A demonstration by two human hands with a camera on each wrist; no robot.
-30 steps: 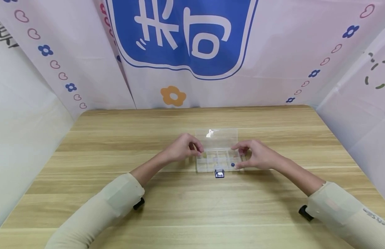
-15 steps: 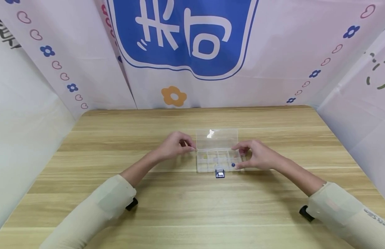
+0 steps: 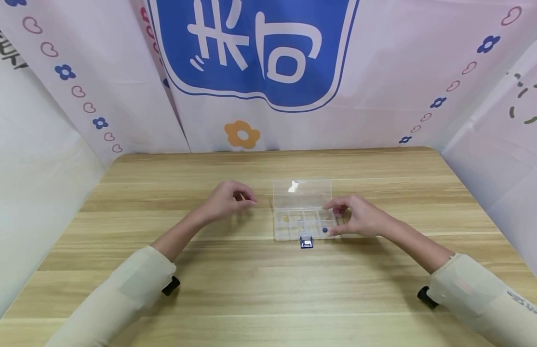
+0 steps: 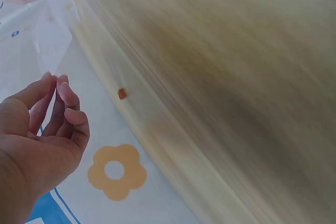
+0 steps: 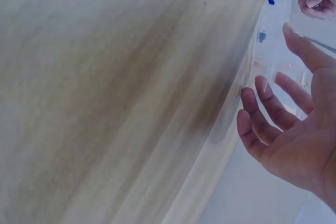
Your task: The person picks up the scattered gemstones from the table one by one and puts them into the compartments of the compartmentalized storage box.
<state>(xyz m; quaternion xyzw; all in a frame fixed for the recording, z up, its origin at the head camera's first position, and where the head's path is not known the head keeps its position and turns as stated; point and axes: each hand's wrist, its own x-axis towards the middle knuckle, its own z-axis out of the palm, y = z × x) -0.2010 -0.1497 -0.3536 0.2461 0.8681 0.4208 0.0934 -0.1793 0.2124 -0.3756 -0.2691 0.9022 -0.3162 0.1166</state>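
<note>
A clear plastic compartment box point(image 3: 296, 234) lies on the table with its transparent lid point(image 3: 312, 193) raised at the back. In its front right compartment sits a small dark blue bead-like piece point(image 3: 325, 230); a small yellow piece point(image 3: 286, 219) lies in the back left one. A blue latch point(image 3: 306, 242) hangs at the front. My right hand point(image 3: 359, 215) grips the box's right end, thumb at the front corner and index finger at the back. Left of the box hovers my left hand point(image 3: 229, 200), thumb and fingertips close together, with nothing visible between them.
The wooden table point(image 3: 268, 299) reaches back to a printed cloth point(image 3: 381, 96) with a blue emblem. A small orange-brown spot point(image 4: 122, 94) shows near the table edge in the left wrist view. Dark wrist devices point(image 3: 426, 297) stick out under both sleeves.
My left hand has drawn back leftward from the box's back left compartment, where the yellow piece now shows more plainly. My right hand and the box have stayed in place.
</note>
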